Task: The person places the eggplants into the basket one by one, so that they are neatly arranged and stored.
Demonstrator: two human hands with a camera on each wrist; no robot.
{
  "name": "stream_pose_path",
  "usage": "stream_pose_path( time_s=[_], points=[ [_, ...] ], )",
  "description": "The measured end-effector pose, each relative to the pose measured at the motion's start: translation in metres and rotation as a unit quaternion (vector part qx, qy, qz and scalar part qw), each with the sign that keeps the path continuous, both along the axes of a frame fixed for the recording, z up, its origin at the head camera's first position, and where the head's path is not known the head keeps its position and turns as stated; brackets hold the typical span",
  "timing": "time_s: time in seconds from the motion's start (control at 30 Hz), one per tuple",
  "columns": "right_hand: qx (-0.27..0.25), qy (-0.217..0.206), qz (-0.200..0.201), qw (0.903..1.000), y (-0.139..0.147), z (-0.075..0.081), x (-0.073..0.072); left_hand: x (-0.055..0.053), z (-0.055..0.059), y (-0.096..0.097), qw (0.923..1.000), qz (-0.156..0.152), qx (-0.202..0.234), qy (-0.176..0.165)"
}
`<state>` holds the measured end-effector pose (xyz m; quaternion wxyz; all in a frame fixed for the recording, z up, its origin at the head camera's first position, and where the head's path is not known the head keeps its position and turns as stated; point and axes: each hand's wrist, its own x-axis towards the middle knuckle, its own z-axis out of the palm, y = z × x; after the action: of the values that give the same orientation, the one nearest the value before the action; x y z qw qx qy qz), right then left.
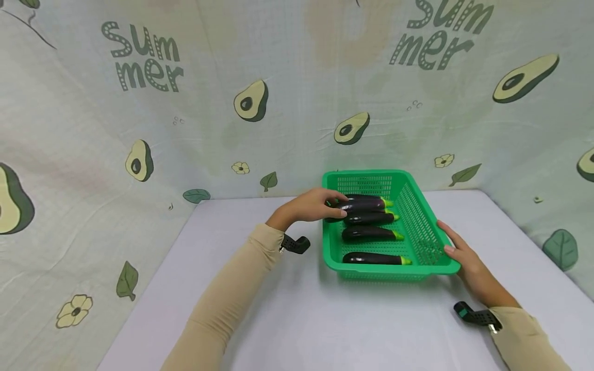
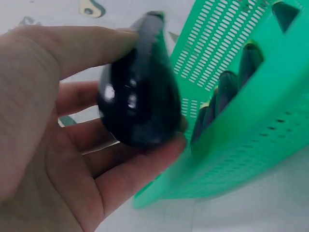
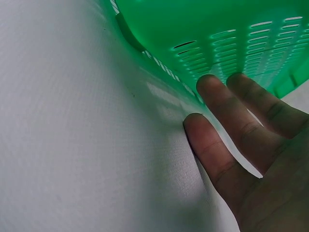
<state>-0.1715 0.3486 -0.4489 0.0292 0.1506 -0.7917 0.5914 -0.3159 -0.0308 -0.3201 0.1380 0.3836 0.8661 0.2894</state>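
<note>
My left hand holds a glossy dark purple eggplant over the left side of a green plastic basket. In the left wrist view the thumb lies along one side of the eggplant and the fingers curl beneath its rounded end. Several more eggplants lie crosswise in the basket, their green stem ends pointing right. At the basket's right rim, my right hand grips the edge with thumb and forefinger. Its other fingers extend along the slotted outer wall in the right wrist view.
The basket stands on a table with a white cover, near its back edge. Behind and at the sides hangs a pale cloth printed with avocados, leaves and lettering. Each wrist wears a black strap device.
</note>
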Motion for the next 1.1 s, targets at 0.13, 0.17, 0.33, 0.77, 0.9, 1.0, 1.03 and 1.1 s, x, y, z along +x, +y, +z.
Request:
stream_pose_path(
  time_s=[0.13, 0.17, 0.33, 0.77, 0.9, 1.0, 1.03, 1.1],
  points=[
    [-0.001, -0.001, 0.001, 1.0, 0.001, -0.001, 0.0, 0.0, 0.002, 0.006, 0.9998, -0.016, -0.011, -0.011],
    [-0.001, 0.0, 0.001, 1.0, 0.001, -0.002, 0.0, 0.001, 0.002, 0.008, 0.9996, -0.02, -0.016, -0.014],
    [-0.012, 0.006, 0.007, 0.9999, 0.001, -0.003, -0.001, 0.002, 0.0, 0.018, 0.9978, -0.045, -0.04, -0.027],
    [-0.002, 0.003, 0.007, 1.0, 0.001, 0.001, -0.001, -0.002, -0.005, 0.031, 0.9979, -0.027, -0.035, -0.047],
    [-0.004, 0.002, 0.009, 0.9999, 0.0, 0.002, 0.0, -0.003, -0.006, 0.035, 0.9972, -0.036, -0.052, -0.04],
    [-0.001, 0.003, 0.01, 1.0, 0.0, 0.003, 0.0, -0.003, -0.008, 0.038, 0.9968, -0.043, -0.057, -0.038],
    [0.001, 0.003, 0.008, 1.0, 0.0, 0.003, 0.001, -0.003, -0.008, 0.039, 0.9967, -0.043, -0.057, -0.037],
    [0.004, 0.004, 0.007, 1.0, 0.0, 0.003, 0.001, -0.003, -0.009, 0.04, 0.9969, -0.043, -0.057, -0.033]
  ],
)
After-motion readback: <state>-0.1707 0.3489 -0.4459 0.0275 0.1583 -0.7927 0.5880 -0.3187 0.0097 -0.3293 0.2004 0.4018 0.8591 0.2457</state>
